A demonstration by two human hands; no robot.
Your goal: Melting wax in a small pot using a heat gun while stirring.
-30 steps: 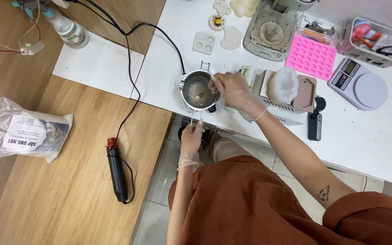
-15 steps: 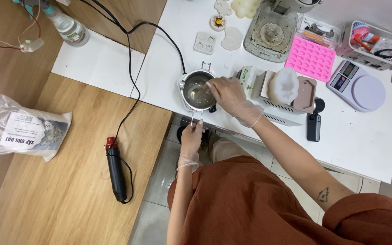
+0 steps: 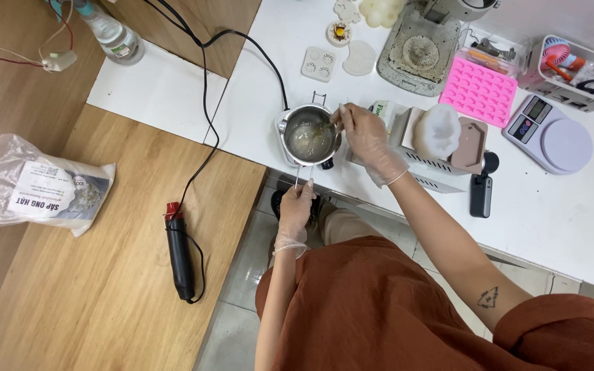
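Pot (image 3: 309, 135) handle in left hand (image 3: 295, 213)

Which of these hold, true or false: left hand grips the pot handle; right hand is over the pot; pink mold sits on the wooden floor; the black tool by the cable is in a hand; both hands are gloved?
1. The left hand grips the handle of the metal pot. True.
2. The right hand is at the pot's rim, holding a thin stirrer in it. True.
3. The pink mold sits on the wooden floor. False: it lies on the white table.
4. The black tool is in a hand. False: it lies alone on the wooden surface.
5. Both hands are gloved. True.
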